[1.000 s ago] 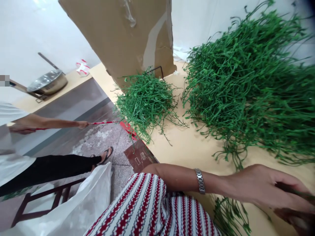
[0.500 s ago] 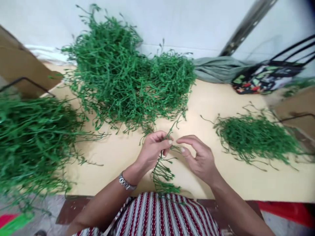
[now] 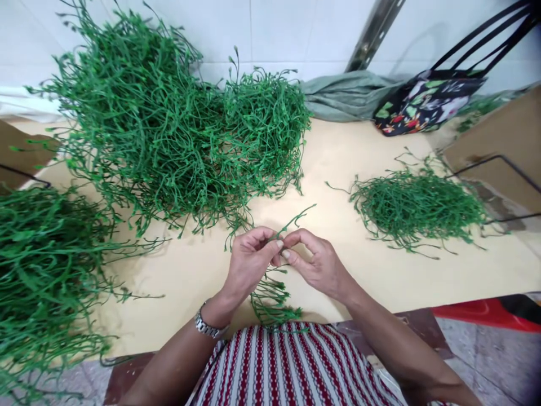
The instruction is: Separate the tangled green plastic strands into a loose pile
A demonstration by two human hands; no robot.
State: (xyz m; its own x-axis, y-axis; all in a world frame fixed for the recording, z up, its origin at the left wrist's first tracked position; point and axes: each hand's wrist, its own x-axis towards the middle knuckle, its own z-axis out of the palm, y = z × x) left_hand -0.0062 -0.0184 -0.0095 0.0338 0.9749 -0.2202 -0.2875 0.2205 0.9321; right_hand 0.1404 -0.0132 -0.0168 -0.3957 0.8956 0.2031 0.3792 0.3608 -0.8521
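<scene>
With our left hand (image 3: 251, 256) we pinch a sprig (image 3: 296, 217), our right hand (image 3: 316, 264) bent at its lower end, whether gripping we cannot tell, so we judge this piece unfinished. Just below, a few stems (image 3: 274, 300) spread over the counter (image 3: 177, 301). Farther out we have the back pile (image 3: 164, 124), left pile (image 3: 42, 265) and smaller right pile (image 3: 418, 208), but which are done we cannot tell.
</scene>
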